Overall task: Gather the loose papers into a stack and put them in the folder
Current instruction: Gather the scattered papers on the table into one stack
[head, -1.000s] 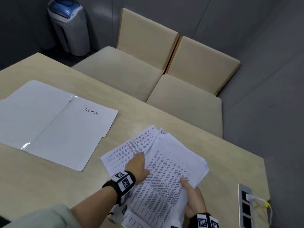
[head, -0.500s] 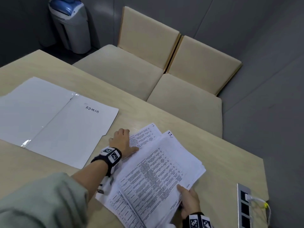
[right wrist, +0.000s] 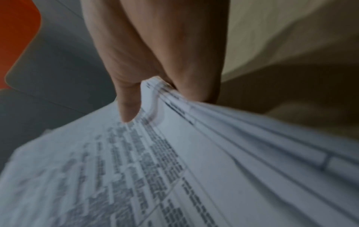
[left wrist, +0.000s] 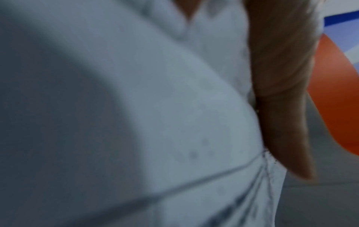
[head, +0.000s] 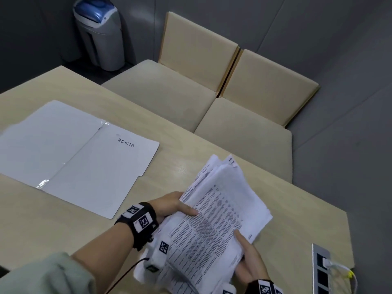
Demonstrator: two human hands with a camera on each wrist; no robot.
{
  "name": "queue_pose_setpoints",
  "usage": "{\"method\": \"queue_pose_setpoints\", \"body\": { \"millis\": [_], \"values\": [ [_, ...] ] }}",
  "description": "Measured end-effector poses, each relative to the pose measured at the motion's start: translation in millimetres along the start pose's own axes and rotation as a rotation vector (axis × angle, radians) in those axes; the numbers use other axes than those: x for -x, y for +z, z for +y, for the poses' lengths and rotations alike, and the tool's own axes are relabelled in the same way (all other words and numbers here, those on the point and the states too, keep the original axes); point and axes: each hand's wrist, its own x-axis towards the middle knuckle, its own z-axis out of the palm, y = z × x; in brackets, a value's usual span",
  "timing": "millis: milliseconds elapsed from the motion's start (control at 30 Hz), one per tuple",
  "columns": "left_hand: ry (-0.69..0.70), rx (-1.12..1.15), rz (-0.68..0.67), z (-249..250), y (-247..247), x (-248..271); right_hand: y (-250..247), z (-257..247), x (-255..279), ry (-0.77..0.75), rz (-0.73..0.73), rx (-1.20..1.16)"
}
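Note:
A bundle of printed papers (head: 220, 219) is held up off the wooden table (head: 297, 219), its sheets uneven at the edges. My left hand (head: 176, 205) grips its left edge, thumb lying on the top sheet. My right hand (head: 248, 257) pinches the near right edge, thumb on top; the right wrist view shows the papers (right wrist: 194, 169) squeezed between thumb and fingers (right wrist: 128, 107). The white folder (head: 74, 160), marked ADMIN, lies open and flat to the left. In the left wrist view blurred papers (left wrist: 174, 107) fill the frame beside my fingers (left wrist: 281, 76).
Two beige upholstered chairs (head: 244, 102) stand against the table's far edge. A grey bin with a blue lid (head: 99, 32) stands at the back left. A power socket strip with a plugged cable (head: 324, 270) is set into the table at the right.
My left hand has come back from the sheets on the table to grip the bundle's left edge. The bundle is now gathered tighter and lifted between both hands.

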Motion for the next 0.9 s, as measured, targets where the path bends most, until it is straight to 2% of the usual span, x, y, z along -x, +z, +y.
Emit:
{"method": "queue_pose_setpoints", "body": {
  "millis": [67, 100, 200, 267, 367, 467, 566, 700, 800, 900],
  "values": [
    [0.038, 0.062, -0.07, 4, 3, 5, 0, -2, 7, 0.036, -0.068, 0.022],
    [0.055, 0.058, -0.036, 5, 3, 6, 0, -4, 9, 0.037, -0.076, 0.038],
    [0.069, -0.017, 0.18, 5, -2, 4, 9, -17, 19, -0.053, -0.057, 0.101],
    [0.107, -0.016, 0.239, 6, -2, 7, 16, -30, 27, -0.137, -0.025, 0.161],
    [0.211, 0.036, 0.261, 6, -1, 13, 22, -49, 48, -0.24, -0.12, 0.176],
    [0.293, 0.007, 0.2, 12, 0, 20, 25, -62, 65, -0.298, -0.18, 0.164],
    [0.405, -0.136, 0.297, 20, 9, 20, 31, -73, 74, -0.397, -0.15, 0.167],
    [0.529, -0.166, 0.397, 36, 21, 21, 41, -88, 90, -0.599, -0.086, 0.292],
    [0.629, -0.197, 0.488, 42, 13, 23, 44, -99, 100, -0.693, -0.074, 0.342],
    [0.696, -0.153, 0.709, 51, -8, 28, 36, -109, 99, -0.743, 0.005, 0.386]
  ]
}}
